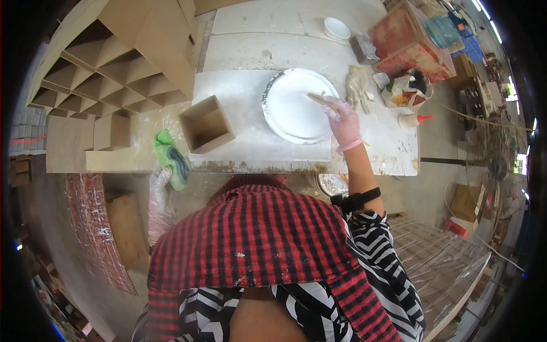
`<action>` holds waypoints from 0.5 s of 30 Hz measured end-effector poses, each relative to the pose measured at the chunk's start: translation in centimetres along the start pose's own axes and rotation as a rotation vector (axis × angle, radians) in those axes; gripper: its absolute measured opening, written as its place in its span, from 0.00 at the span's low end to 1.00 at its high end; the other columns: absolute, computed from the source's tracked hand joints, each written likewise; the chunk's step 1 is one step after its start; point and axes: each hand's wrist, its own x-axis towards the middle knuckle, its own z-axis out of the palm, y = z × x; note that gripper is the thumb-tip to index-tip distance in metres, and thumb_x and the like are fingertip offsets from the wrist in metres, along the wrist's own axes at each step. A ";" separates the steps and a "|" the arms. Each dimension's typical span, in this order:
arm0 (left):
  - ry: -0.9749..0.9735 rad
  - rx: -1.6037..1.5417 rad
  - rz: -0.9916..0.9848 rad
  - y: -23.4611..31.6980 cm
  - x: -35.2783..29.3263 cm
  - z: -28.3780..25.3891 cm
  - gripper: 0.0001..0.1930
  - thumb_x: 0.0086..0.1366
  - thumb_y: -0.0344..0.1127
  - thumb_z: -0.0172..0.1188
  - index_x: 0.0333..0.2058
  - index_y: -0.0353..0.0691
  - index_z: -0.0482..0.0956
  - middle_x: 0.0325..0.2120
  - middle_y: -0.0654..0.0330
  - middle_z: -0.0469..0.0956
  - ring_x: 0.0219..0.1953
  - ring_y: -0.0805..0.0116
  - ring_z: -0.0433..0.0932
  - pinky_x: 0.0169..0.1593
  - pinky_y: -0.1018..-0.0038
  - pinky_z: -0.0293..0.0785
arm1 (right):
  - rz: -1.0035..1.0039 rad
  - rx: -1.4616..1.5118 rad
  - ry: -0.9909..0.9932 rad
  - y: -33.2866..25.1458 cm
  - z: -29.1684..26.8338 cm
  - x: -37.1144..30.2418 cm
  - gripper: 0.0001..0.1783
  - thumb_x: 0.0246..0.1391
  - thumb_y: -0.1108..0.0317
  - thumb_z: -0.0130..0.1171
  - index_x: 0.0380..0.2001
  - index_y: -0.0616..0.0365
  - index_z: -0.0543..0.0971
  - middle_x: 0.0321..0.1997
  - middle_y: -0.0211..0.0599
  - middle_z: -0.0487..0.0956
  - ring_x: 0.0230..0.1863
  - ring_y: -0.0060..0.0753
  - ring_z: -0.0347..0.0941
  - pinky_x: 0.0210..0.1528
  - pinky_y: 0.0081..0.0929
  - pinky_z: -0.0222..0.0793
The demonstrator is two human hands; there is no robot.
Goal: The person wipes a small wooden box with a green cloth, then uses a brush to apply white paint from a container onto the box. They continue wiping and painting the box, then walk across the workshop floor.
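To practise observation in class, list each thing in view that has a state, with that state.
Right hand: gloved, holding wooden tool
Left hand: gloved, holding green object
Round basin: holding white material
Small cardboard box: open
Divided carton: compartments open
Loose glove: unworn
Fan: running unclear

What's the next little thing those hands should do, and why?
Perhaps bring the brush-like tool away from the white tub and toward the green object. The right hand holds the tool with its tip over or in the tub, while the left hand holds the object apart, off to the left. Whether the tip is coated is hard to tell.
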 end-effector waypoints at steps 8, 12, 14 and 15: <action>0.007 -0.023 -0.011 -0.1 0.1 -0.1 0.26 0.57 0.38 0.58 0.52 0.33 0.64 0.46 0.52 0.71 0.48 0.62 0.71 0.55 0.68 0.64 | -0.024 -0.040 -0.194 -2.3 -3.0 -3.3 0.14 0.47 0.69 0.58 0.40 0.51 0.75 0.36 0.41 0.77 0.37 0.42 0.75 0.38 0.29 0.71; -0.044 -0.058 -0.016 0.1 0.1 0.5 0.25 0.58 0.37 0.57 0.52 0.32 0.64 0.46 0.53 0.71 0.48 0.62 0.71 0.54 0.68 0.65 | -0.049 0.091 -0.197 -3.5 -2.8 -3.9 0.15 0.48 0.70 0.58 0.42 0.50 0.75 0.37 0.41 0.78 0.37 0.41 0.75 0.39 0.29 0.71; -0.073 -0.068 -0.012 0.2 0.3 0.9 0.25 0.58 0.36 0.56 0.52 0.32 0.63 0.46 0.53 0.71 0.48 0.63 0.71 0.54 0.69 0.65 | -0.094 0.161 -0.201 -4.2 -2.3 -3.6 0.16 0.48 0.69 0.58 0.43 0.50 0.74 0.37 0.40 0.78 0.38 0.42 0.75 0.40 0.29 0.71; -0.032 -0.031 -0.005 0.3 0.3 1.3 0.26 0.56 0.38 0.57 0.51 0.32 0.65 0.44 0.54 0.72 0.46 0.63 0.72 0.53 0.69 0.66 | -0.091 0.162 -0.198 -4.4 -1.8 -3.4 0.16 0.48 0.69 0.58 0.43 0.50 0.74 0.37 0.40 0.78 0.38 0.42 0.75 0.40 0.29 0.71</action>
